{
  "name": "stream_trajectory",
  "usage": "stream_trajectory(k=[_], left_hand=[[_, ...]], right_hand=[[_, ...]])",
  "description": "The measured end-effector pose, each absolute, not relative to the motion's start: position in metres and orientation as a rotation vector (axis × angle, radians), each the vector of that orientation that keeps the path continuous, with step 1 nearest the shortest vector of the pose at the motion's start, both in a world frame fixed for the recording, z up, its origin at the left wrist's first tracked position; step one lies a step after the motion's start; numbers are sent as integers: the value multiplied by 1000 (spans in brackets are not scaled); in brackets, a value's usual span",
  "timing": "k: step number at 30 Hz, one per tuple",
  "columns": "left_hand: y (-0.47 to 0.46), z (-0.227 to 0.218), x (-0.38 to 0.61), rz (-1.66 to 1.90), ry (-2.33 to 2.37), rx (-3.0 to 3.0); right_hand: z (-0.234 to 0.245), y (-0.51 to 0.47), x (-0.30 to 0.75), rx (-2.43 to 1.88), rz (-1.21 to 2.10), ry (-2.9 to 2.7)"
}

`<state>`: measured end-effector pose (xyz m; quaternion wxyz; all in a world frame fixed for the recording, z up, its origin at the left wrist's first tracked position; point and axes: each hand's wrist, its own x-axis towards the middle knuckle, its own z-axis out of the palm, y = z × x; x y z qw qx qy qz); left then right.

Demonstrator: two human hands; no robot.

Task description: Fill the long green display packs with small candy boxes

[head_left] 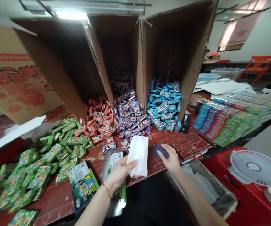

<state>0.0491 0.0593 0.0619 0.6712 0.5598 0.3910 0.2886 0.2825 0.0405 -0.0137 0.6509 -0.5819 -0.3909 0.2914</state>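
My left hand (122,171) grips a white paper-like sheet or packet (140,152) by its lower left side, thumb on top. The white piece stands up over the table's front edge. Just to its right, my right hand (171,159) has its fingers closed around a small dark purple-grey pad (159,151); blur hides exactly what it is. Under my left forearm lies a printed pack in clear plastic (113,160), partly covered. Left of it is a dark printed pack with a green edge (83,185).
Cardboard compartments (141,66) hold red (102,122), purple (133,116) and blue packets (166,103). Green packets (41,160) heap at left. A black tape dispenser (185,123) stands right of the boxes. Filled colourful sheets (222,119), a bin (203,182) and a fan (253,166) are right.
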Motion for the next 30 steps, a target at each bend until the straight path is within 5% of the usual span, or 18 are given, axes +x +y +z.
stream_trajectory(k=[7, 22, 30], left_hand=[[27, 80, 47, 653, 774, 982], [32, 68, 37, 1482, 1036, 1019], [-18, 70, 47, 1381, 1172, 2252]], right_hand=[[58, 17, 226, -745, 1471, -910], [61, 5, 205, -815, 1355, -356], [54, 3, 194, -798, 1298, -372]])
